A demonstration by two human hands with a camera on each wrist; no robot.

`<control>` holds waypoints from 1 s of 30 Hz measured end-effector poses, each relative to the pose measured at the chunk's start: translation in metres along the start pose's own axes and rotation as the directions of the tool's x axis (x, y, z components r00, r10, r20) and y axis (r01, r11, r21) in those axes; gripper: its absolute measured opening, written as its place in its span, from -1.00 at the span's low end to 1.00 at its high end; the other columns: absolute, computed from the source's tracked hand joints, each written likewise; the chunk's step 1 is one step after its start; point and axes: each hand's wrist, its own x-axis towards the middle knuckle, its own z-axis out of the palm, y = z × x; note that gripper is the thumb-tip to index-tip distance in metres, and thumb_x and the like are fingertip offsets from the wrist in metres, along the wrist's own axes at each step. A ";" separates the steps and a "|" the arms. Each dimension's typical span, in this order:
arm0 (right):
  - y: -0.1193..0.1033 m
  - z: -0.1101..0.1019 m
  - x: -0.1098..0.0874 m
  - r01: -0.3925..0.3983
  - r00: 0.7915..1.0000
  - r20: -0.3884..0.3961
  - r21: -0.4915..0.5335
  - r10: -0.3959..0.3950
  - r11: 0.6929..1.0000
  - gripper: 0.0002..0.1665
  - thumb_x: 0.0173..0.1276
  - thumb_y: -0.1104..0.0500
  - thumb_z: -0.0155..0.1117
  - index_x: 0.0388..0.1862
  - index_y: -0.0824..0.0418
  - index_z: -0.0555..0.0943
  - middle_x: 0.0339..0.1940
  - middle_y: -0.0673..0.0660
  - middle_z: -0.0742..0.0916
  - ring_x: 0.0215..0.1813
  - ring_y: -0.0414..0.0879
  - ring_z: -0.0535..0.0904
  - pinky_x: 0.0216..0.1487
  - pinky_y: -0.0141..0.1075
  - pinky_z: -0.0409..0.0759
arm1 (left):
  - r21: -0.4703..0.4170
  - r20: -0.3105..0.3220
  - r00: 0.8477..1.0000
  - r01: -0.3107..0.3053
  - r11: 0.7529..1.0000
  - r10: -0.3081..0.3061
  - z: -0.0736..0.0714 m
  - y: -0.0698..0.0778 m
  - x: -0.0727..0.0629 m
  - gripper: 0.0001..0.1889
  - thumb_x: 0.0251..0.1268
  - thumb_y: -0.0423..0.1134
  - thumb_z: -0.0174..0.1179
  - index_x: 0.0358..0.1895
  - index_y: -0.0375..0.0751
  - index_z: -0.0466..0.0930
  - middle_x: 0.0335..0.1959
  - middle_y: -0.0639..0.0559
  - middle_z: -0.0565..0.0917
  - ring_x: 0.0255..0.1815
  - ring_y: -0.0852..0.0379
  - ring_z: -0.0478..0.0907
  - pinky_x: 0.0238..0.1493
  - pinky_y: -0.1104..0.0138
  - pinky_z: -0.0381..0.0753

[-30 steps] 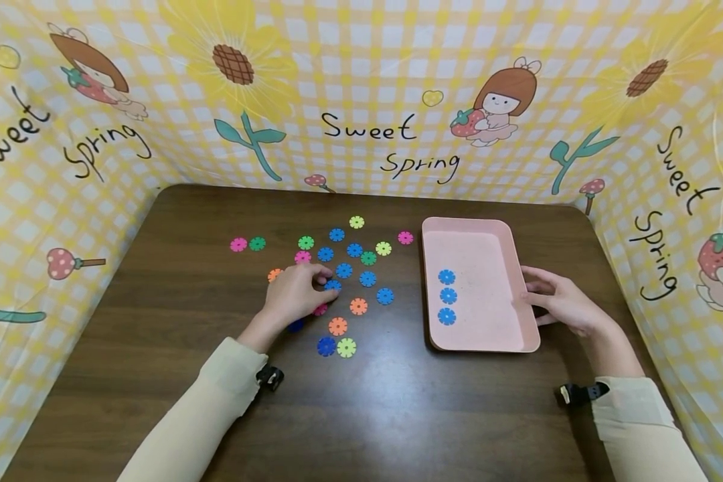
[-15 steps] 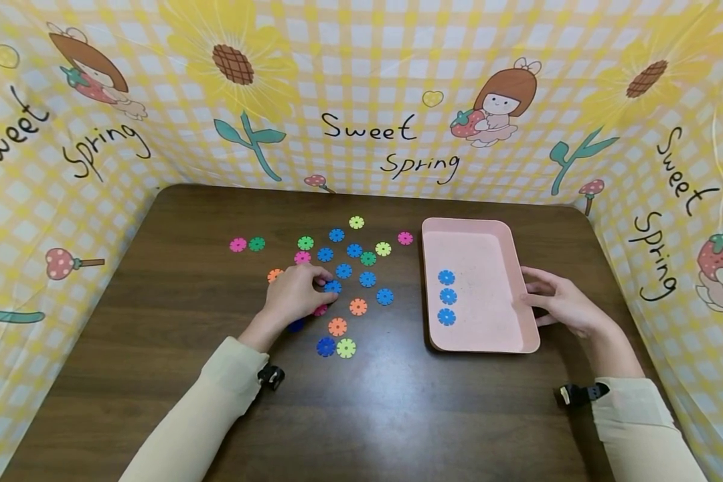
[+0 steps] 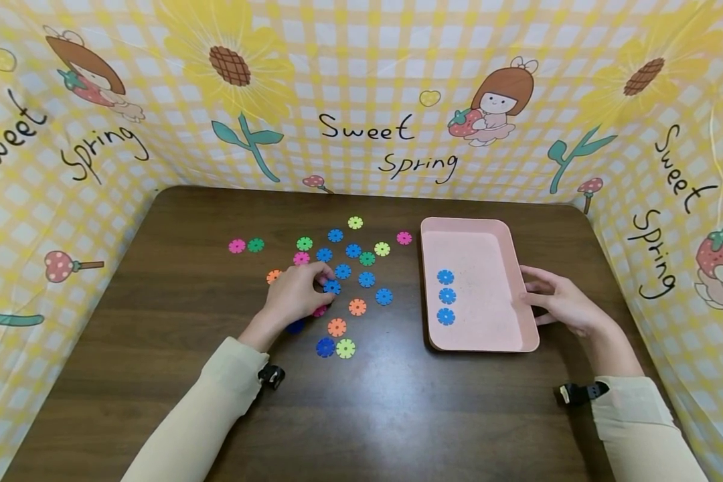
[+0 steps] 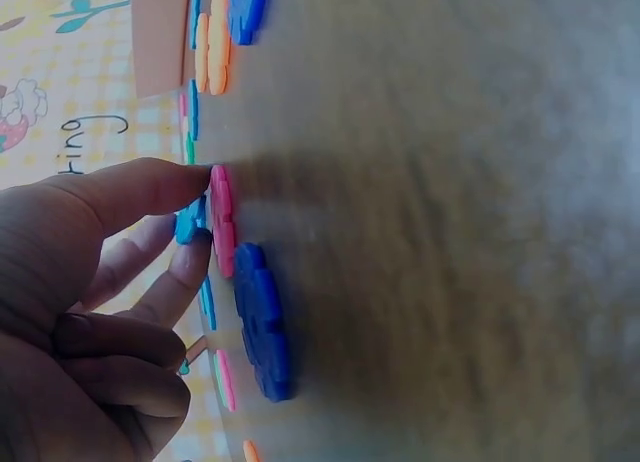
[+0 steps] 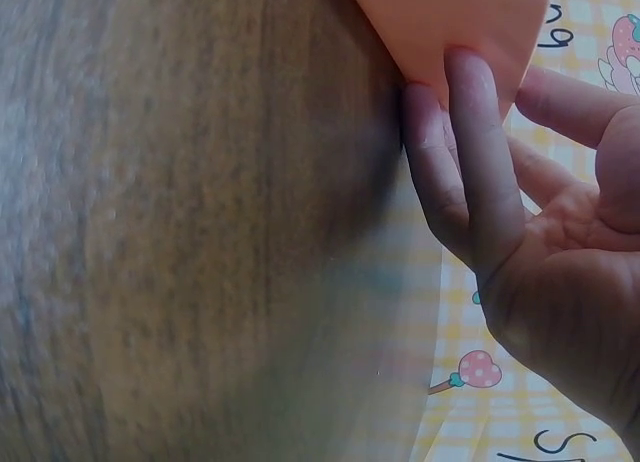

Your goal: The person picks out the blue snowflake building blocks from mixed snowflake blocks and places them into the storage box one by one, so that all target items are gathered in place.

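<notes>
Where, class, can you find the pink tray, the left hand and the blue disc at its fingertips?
Pink tray (image 3: 485,294): head view, bare floor.
Left hand (image 3: 293,291): head view, back of the hand.
Blue disc (image 3: 333,287): head view, its face.

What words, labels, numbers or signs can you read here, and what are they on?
"Sweet Spring": on the cloth, at the back.
"Sweet Spring": on its left side, slanted, first letter partly cut off.
"Sweet Spring": on its right side, slanted.
The wrist views catch only pieces of such lettering.
I see no text on the discs or tray; any on the wristbands is too small to read.
</notes>
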 end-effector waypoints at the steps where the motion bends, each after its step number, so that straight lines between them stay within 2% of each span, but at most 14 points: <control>1: 0.000 0.000 0.000 0.000 1.000 0.000 0.000 0.000 1.000 -0.11 0.58 0.22 0.24 0.72 0.23 0.03 0.39 0.60 0.44 -0.01 -0.06 0.72 -0.16 0.00 0.75 | -0.001 -0.004 1.000 -0.006 1.000 0.006 0.000 0.000 0.000 -0.70 0.21 -0.13 0.53 -0.01 0.03 0.73 -0.20 0.10 0.70 -0.27 0.07 0.59 -0.42 0.18 0.56; 8: 0.001 0.000 0.000 0.000 1.000 -0.003 -0.004 0.000 1.000 -0.12 0.58 0.21 0.24 0.71 0.23 0.04 0.38 0.60 0.45 -0.02 -0.06 0.72 -0.17 -0.01 0.75 | -0.026 -0.019 0.999 -0.038 0.999 0.037 0.000 -0.001 -0.002 -0.68 0.23 -0.14 0.52 0.05 0.03 0.77 -0.26 0.15 0.71 -0.33 0.14 0.59 -0.49 0.21 0.54; 17: 0.002 0.000 -0.001 0.009 1.000 -0.001 -0.003 -0.009 1.000 -0.12 0.58 0.22 0.23 0.71 0.25 0.03 0.37 0.61 0.45 -0.03 -0.06 0.72 -0.18 0.01 0.75 | -0.070 -0.018 0.998 -0.054 0.996 0.053 0.000 0.002 -0.001 -0.67 0.25 -0.11 0.51 0.07 0.01 0.79 -0.27 0.18 0.74 -0.37 0.19 0.62 -0.40 0.21 0.55; 24: 0.002 0.000 -0.001 0.012 1.000 -0.001 -0.002 -0.012 1.000 -0.12 0.58 0.22 0.23 0.71 0.24 0.04 0.37 0.61 0.45 -0.03 -0.07 0.72 -0.18 0.01 0.75 | -0.125 -0.050 0.993 -0.117 0.985 0.111 0.000 0.017 0.003 -0.67 0.26 -0.08 0.51 0.07 0.00 0.79 -0.24 0.18 0.76 -0.18 0.13 0.68 -0.23 0.16 0.59; 27: 0.001 0.001 -0.001 0.012 1.000 -0.001 0.003 -0.012 1.000 -0.12 0.58 0.22 0.23 0.71 0.25 0.04 0.37 0.61 0.45 -0.03 -0.08 0.72 -0.18 0.01 0.75 | -0.156 -0.070 0.987 -0.152 0.976 0.143 0.002 0.027 0.008 -0.66 0.26 -0.10 0.50 0.09 0.00 0.79 -0.23 0.16 0.76 -0.31 0.15 0.65 -0.35 0.18 0.54; 30: 0.001 0.001 -0.001 0.013 1.000 -0.003 0.002 -0.013 1.000 -0.12 0.58 0.22 0.23 0.71 0.25 0.04 0.36 0.61 0.45 -0.03 -0.08 0.72 -0.17 0.01 0.75 | -0.186 -0.085 0.983 -0.179 0.966 0.165 0.004 0.039 0.012 -0.66 0.28 -0.10 0.49 0.10 0.01 0.78 -0.21 0.15 0.77 -0.58 0.14 0.50 -0.54 0.24 0.39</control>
